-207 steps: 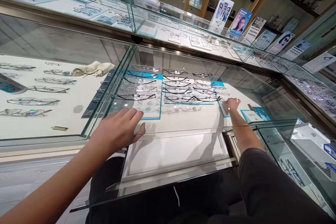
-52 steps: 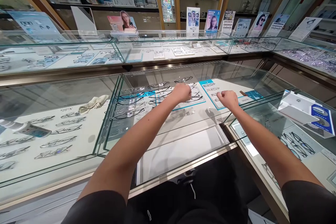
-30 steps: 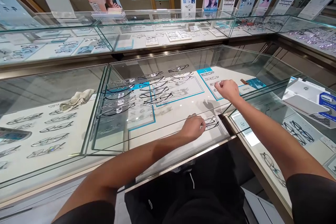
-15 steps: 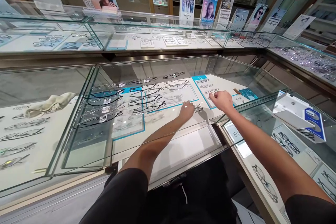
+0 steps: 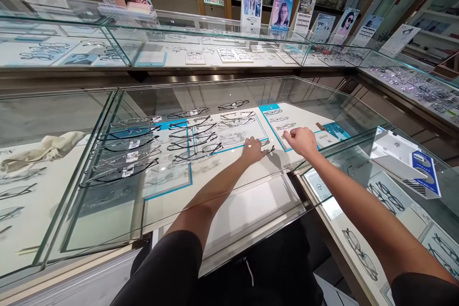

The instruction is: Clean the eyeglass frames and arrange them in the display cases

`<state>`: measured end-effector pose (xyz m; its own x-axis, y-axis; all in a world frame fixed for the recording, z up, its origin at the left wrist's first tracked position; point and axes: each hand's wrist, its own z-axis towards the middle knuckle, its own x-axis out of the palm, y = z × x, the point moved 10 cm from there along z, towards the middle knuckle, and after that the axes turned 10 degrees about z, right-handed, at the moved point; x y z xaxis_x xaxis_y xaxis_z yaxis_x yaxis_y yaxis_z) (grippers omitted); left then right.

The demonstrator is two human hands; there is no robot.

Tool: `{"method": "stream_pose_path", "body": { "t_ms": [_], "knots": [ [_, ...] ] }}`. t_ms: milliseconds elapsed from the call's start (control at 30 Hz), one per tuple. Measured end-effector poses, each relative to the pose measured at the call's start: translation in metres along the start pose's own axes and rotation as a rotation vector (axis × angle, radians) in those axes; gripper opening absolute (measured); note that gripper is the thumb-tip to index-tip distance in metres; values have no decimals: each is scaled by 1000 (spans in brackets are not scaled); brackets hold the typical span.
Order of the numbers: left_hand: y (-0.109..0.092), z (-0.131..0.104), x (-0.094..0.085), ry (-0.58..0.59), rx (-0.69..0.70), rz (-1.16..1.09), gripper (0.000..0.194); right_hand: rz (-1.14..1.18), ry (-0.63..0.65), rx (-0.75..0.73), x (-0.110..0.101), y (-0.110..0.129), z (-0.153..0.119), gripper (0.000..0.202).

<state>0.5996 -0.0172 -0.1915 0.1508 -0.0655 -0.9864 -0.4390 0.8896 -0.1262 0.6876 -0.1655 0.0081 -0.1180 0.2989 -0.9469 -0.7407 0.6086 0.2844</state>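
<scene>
My left hand (image 5: 252, 149) is inside the glass display case, curled beside a small dark pair of glasses (image 5: 269, 149); its fingertips are partly hidden, so its grip is unclear. Further right, my right hand (image 5: 301, 140) is closed at the lower end of a column of glasses (image 5: 278, 119) on a white and blue board. Its thumb and finger are pinched at the lowest pair, partly covered by the hand. Rows of dark-framed glasses (image 5: 195, 134) lie left of my hands, several on top of the glass or just under it; reflections make this hard to tell.
A cream cloth (image 5: 48, 150) lies at the left. An open white and blue box (image 5: 405, 158) stands on the right counter above more glasses (image 5: 359, 253). Glass edges run in front of and behind my arms. Upright advertising cards (image 5: 281, 9) line the far counter.
The view has shifted, so the cases and glasses on the left appear further left. My hands stay at nearly the same places, with the left fingers slightly differently bent.
</scene>
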Motion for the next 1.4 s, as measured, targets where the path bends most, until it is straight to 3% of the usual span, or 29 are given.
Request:
{"method": "stream_pose_path", "body": {
  "t_ms": [233,467,600,833,1400],
  "knots": [
    [2,1,-4,-15,43,-43,49,-9,10,2,-1,2,0,50],
    [-9,-16,-17,-85,82,-42,35,-32,9,10,-1,2,1,49],
    [-16,-18,-12,-63,83,-23,25,-44,12,15,-1,2,2,47],
    [-11,-9,-4,-11,-9,10,26,-48,15,28,2,1,3,46],
    [-36,-32,-13,75,13,-13,27,-50,11,24,4,0,5,47]
  ]
}}
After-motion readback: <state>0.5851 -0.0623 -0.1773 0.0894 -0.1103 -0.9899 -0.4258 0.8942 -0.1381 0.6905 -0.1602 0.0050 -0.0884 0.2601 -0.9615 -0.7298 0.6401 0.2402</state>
